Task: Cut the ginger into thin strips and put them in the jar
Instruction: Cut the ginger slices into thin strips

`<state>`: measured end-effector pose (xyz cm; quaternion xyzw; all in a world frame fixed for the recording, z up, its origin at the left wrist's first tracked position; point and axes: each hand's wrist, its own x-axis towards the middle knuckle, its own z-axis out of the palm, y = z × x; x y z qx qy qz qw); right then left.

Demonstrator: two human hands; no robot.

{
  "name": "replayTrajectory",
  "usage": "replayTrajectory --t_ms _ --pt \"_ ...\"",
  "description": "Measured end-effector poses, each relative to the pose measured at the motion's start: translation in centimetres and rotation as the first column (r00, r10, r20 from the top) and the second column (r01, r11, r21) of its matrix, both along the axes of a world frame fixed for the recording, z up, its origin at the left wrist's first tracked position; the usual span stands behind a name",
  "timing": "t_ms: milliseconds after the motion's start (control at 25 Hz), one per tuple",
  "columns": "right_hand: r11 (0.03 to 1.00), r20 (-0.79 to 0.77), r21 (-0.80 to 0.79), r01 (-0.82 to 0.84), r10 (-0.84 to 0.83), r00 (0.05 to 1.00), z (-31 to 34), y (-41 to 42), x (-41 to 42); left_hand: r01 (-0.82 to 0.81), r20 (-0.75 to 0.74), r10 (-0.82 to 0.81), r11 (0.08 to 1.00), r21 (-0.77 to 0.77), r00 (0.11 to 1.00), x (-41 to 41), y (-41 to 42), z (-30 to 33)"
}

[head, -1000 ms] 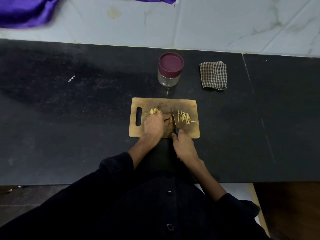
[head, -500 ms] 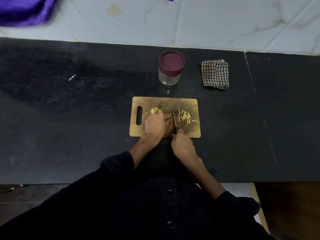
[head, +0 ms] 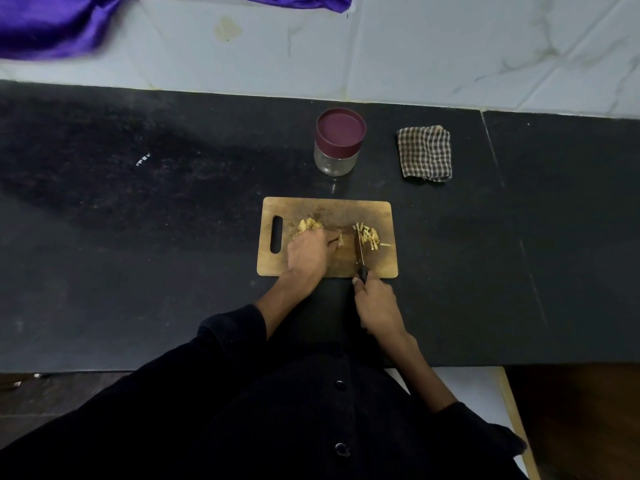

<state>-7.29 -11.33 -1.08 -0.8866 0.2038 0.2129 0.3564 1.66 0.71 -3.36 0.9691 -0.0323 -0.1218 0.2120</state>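
A wooden cutting board (head: 325, 211) lies on the black counter. My left hand (head: 308, 252) presses down on a ginger piece (head: 340, 239) near the board's middle; more uncut ginger slices (head: 309, 224) show just beyond its knuckles. My right hand (head: 375, 306) grips a knife (head: 359, 249) by its dark handle, the blade lying on the board against a small pile of thin ginger strips (head: 370, 234) on the board's right side. Behind the board stands a clear glass jar (head: 339, 142) with a maroon lid on.
A folded checked cloth (head: 424, 153) lies right of the jar. A white tiled wall (head: 415, 46) rises behind the counter, with purple fabric (head: 45, 22) hanging at the top left. The counter's front edge runs close to my dark-clothed body.
The knife blade has shifted right, away from my left hand and toward the strip pile. My left hand stays on the ginger.
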Motion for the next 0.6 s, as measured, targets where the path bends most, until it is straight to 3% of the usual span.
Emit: replayTrajectory --t_ms 360,600 --pt "0.998 0.035 -0.011 -0.060 0.061 0.998 0.9 0.9 0.9 0.023 0.037 -0.016 0.983 -0.183 0.999 -0.3 0.5 0.2" --pt "0.996 0.021 -0.029 -0.088 0.088 0.996 0.9 1.3 1.6 0.018 0.068 -0.006 0.984 -0.180 0.998 -0.5 0.5 0.5"
